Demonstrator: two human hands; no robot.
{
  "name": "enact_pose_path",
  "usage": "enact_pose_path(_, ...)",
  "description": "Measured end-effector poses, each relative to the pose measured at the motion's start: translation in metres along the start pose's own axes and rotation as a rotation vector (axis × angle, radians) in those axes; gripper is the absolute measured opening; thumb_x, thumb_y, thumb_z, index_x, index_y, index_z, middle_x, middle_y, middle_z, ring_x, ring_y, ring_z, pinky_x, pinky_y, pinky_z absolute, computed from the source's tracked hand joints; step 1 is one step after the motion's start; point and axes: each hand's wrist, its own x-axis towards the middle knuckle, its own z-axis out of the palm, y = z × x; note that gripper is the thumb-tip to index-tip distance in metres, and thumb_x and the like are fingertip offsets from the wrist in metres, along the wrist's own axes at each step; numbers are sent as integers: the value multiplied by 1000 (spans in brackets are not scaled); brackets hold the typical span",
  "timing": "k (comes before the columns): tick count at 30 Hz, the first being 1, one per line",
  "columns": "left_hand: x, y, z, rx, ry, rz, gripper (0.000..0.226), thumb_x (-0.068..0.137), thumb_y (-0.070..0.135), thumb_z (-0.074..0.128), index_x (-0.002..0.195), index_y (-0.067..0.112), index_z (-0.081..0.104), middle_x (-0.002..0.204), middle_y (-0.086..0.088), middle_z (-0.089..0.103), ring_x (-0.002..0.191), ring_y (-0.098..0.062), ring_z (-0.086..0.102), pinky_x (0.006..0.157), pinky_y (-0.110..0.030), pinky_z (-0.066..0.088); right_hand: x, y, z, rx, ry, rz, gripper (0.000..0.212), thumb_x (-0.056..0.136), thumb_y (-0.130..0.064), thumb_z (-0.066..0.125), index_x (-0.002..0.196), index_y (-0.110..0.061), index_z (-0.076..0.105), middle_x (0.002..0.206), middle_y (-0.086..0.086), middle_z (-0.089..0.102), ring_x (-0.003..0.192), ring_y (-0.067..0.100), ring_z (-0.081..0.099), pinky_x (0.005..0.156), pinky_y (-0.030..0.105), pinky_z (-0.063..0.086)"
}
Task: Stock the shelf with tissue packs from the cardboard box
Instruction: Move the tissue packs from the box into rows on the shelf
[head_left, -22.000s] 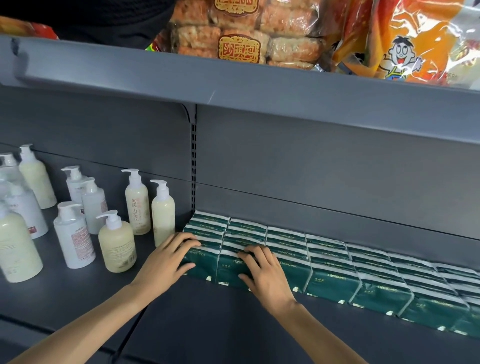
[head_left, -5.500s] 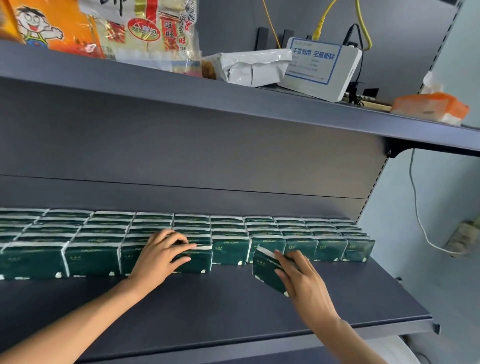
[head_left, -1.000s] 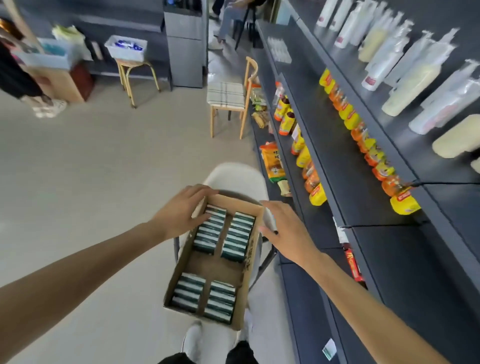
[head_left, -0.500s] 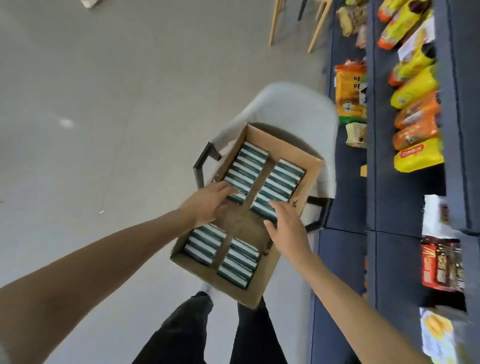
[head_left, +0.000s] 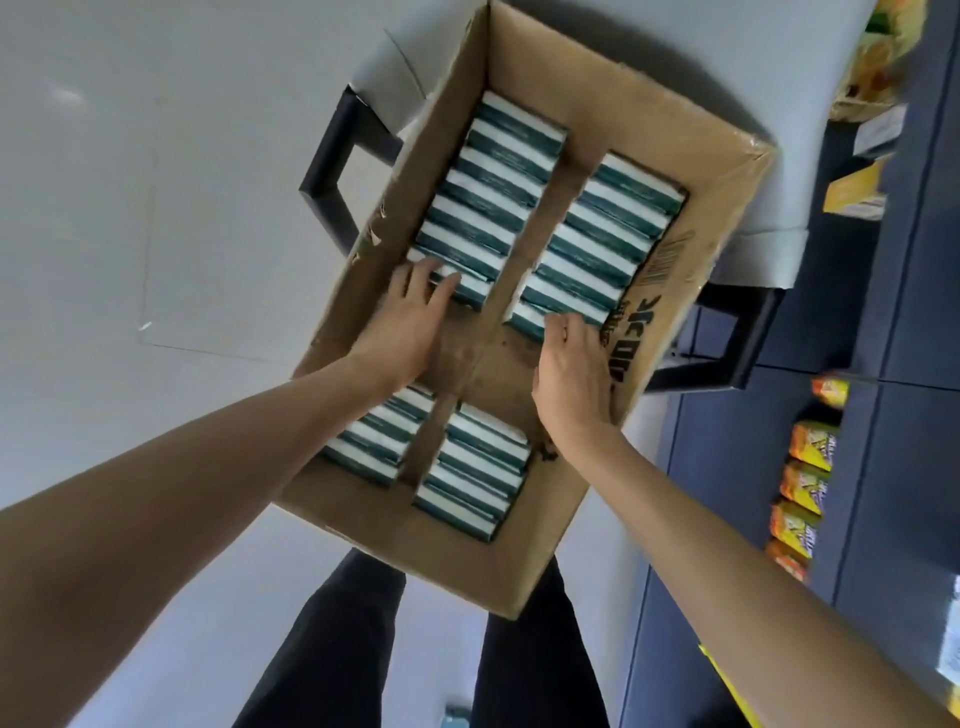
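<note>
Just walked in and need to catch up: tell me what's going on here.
A person is bent over an open cardboard box that sits on a chair beside the shelving. It holds four rows of green tissue packs. The left hand has its fingers on the near end of the far-left row; the right hand touches the near end of the far-right row. Nothing is lifted out yet.

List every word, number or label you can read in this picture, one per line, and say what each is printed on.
Nothing here can be read with certainty.
Black print on the inner wall of the cardboard box: large letters, upside down and partly hidden by the right hand; unreadable.
Barcode on that wall: digits too small.
Green tissue packs: print too blurred.
Orange and yellow snack packets on the shelf: lettering too blurred.
</note>
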Motion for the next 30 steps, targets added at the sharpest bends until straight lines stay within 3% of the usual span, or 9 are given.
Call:
enact_pose_path(5,17,9,4,93,20,-65,94,75,-21,59,154,13,21,157,-21,10,141,-45,16,113,-56,32,9,0,5,-85,40,4,44,84,7,58,127,-1,53,118,18,54,107,33,50,85,40,46)
enact_pose_path(12,39,2,-3,300,-6,-28,54,81,-8,65,131,3,47,141,-23,33,128,-45,33,102,-49,41,26,1,1,-131,20,68,19,87,5,55,102,-4,60,112,15,55,102,31,51,85,39,41)
enact_pose_path(15,39,-2,-6,321,12,6,47,81,1,68,125,7,50,136,-20,38,124,-41,36,98,-47,42,25,1,-2,-148,25,71,17,84,-4,67,99,-6,62,109,13,55,102,28,50,85,38,40)
enact_pose_path(17,33,-3,-12,272,29,34,46,82,3,68,124,10,50,134,-18,44,123,-38,38,98,-47,41,22,1,-9,-154,43,67,27,78,-14,75,101,-7,62,107,11,56,103,28,49,85,38,40)
enact_pose_path(20,20,-2,-31,135,61,80,42,88,5,63,127,13,50,127,-15,51,118,-37,46,100,-46,38,13,0,-27,-135,84,56,32,79,-17,73,107,-8,60,107,10,57,104,28,50,87,39,41)
enact_pose_path(24,-2,1,-70,13,107,155,42,94,23,65,132,24,47,120,-10,49,103,-31,51,88,-46,47,-8,0,-59,-13,165,27,33,81,-15,72,110,-10,58,103,8,60,101,27,54,87,39,44)
enact_pose_path(28,-29,11,-122,-82,151,218,38,98,29,58,134,29,45,124,-8,45,109,-28,49,80,-45,54,-37,-3,-99,132,235,-21,31,86,-13,70,114,-11,57,104,6,59,100,26,55,87,40,48)
enact_pose_path(30,-43,16,-149,-126,165,256,41,97,25,60,135,29,45,126,-8,45,111,-28,49,85,-45,53,-55,-5,-122,173,296,-21,26,88,-11,68,112,-11,57,102,5,58,96,25,54,81,38,49)
